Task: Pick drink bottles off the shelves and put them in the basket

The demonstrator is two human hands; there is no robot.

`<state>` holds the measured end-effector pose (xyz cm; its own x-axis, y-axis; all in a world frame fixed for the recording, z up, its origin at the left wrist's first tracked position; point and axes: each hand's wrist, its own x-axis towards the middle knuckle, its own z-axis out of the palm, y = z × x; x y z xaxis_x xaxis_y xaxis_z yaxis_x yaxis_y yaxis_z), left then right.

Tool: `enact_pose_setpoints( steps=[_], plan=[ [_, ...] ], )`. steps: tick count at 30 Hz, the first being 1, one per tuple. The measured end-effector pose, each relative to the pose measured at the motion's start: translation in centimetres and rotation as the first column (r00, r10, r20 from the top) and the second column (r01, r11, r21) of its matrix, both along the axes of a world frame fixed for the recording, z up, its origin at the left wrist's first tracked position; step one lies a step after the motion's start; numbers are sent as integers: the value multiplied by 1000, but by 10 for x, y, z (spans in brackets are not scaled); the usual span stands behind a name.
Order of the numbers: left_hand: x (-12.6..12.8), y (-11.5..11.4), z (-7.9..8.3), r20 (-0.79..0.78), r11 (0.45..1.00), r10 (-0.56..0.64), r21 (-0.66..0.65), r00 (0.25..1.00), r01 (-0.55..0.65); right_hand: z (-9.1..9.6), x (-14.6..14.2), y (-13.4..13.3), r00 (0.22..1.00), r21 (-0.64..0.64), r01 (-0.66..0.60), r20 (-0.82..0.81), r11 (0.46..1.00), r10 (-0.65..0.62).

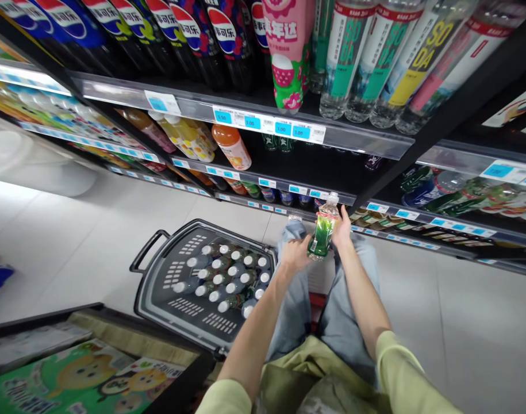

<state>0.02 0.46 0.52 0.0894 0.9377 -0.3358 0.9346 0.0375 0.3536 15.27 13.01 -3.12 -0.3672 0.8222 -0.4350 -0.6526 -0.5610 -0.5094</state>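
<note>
Between my knees, a clear drink bottle [323, 234] with a green label and white cap is held tilted in both hands. My left hand [298, 253] grips it near its base from the left. On its other side my right hand [342, 229] has its fingers around the upper part. To the left on the floor stands a dark grey shopping basket [176, 287], with several white-capped bottles [235, 270] upright inside it. The lower shelf [314, 167], just beyond the bottle, shows a dark gap with a few bottles deep inside.
Cola bottles [194, 34] and soda water bottles [344, 63] line the upper shelf, above a price rail [267, 122]. An orange drink bottle [231, 146] stands on the shelf below. Green cartons [85, 374] lie at the lower left. Tiled floor [418, 299] extends on the right.
</note>
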Motion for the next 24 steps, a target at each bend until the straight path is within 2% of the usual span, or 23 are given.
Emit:
enact_pose_setpoints(
  steps=[5,13,17,21,24],
  plan=[
    [-1,0,1,-17,1000,-13,4,1000,13,6,-1,-2,997,46,-59,-42,997,61],
    [0,1,4,-28,1000,-9,-9,1000,9,-1,-4,-1,996,57,-85,-36,995,87],
    [1,1,3,-46,1000,-20,-14,999,19,-11,-4,0,999,45,-44,12,998,44],
    [1,0,1,-48,1000,-16,-6,999,16,-22,-3,1,998,102,29,46,994,-34],
    [1,1,1,-40,1000,-6,-5,999,6,-24,-3,1,997,98,42,55,994,-48]
  ],
)
